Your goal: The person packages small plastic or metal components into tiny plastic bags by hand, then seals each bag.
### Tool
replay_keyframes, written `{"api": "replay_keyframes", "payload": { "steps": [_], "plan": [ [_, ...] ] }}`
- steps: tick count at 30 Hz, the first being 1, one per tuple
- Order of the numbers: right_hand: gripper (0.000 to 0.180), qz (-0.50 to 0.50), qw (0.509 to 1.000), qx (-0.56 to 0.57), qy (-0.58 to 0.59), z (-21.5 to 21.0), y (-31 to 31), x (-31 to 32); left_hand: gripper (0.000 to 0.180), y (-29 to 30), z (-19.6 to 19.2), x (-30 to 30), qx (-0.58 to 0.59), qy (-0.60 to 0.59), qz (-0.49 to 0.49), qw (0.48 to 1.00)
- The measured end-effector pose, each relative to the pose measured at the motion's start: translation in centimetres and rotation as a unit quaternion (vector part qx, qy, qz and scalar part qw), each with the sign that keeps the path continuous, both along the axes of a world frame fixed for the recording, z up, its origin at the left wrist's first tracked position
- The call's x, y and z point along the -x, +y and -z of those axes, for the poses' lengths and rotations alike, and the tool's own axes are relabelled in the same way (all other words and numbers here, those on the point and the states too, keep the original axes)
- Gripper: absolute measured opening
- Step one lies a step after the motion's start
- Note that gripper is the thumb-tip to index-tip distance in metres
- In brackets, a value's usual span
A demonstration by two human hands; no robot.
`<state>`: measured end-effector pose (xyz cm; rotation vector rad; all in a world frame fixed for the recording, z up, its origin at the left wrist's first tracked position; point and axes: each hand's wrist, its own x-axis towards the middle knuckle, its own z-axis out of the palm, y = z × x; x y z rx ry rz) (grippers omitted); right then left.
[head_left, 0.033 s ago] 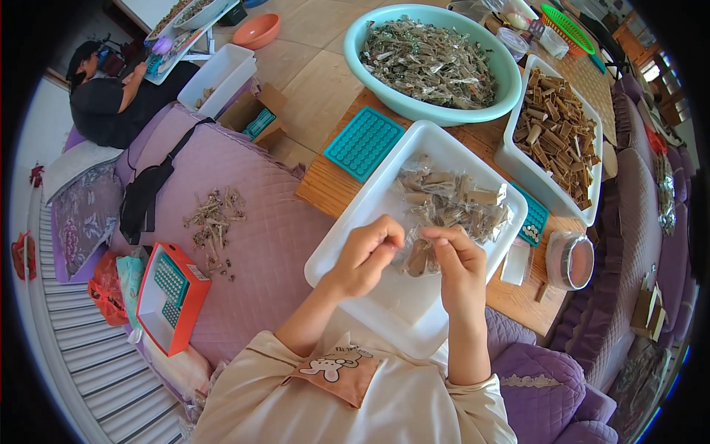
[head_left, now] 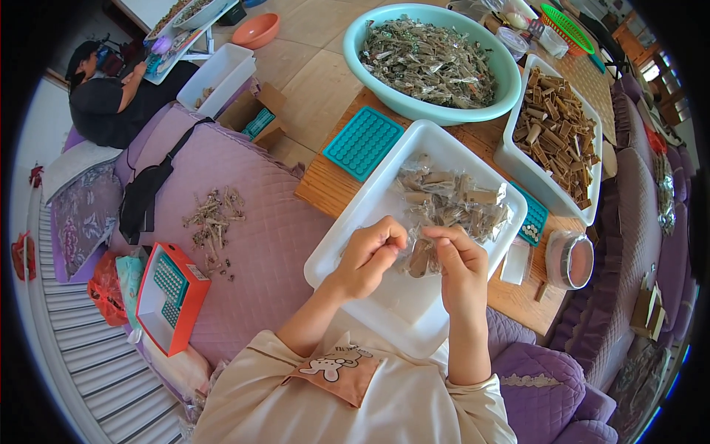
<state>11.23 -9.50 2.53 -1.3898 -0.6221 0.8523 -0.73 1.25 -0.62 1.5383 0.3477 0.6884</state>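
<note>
Over the near part of a white plastic tray (head_left: 342, 237), my left hand (head_left: 372, 255) and my right hand (head_left: 460, 257) are both closed in a pinch. Between them is a brown piece in a clear plastic wrapper (head_left: 422, 260), and the fingers seem to grip the wrapper's two ends. The film right at the fingertips is too fine to make out. Just beyond, several wrapped brown pieces (head_left: 462, 194) lie heaped in the tray's far half.
A light-blue basin (head_left: 355, 63) of wrapped pieces stands beyond; a white bin (head_left: 551, 194) of brown pieces is right. Teal molded trays (head_left: 364, 143) and a round clear tub (head_left: 570, 260) rest on the wooden table (head_left: 314, 189). A red box (head_left: 194, 303) sits left. A person (head_left: 111, 103) sits far left.
</note>
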Motion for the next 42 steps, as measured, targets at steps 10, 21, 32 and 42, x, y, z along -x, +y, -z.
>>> {"api": "replay_keyframes", "payload": {
  "steps": [10,21,32,42],
  "plan": [
    [0.020,-0.016,0.988,-0.052,0.145,-0.8,-0.4,0.2,0.018,-1.3,-0.4,-2.0,0.101,0.013,0.030,0.994],
    [0.023,-0.006,0.980,-0.025,0.198,-0.1,0.1,0.0,0.007,-1.1,-1.0,-2.1,0.496,0.018,0.084,0.864],
    [0.024,0.091,0.920,-0.080,0.372,-0.3,0.5,0.9,0.006,-2.1,-0.5,-2.5,0.077,0.043,-0.167,0.982],
    [0.014,-0.057,0.744,-0.261,0.612,0.9,0.1,0.5,0.024,-1.4,-1.4,-1.5,-0.482,-0.074,-0.225,0.843]
  ]
}}
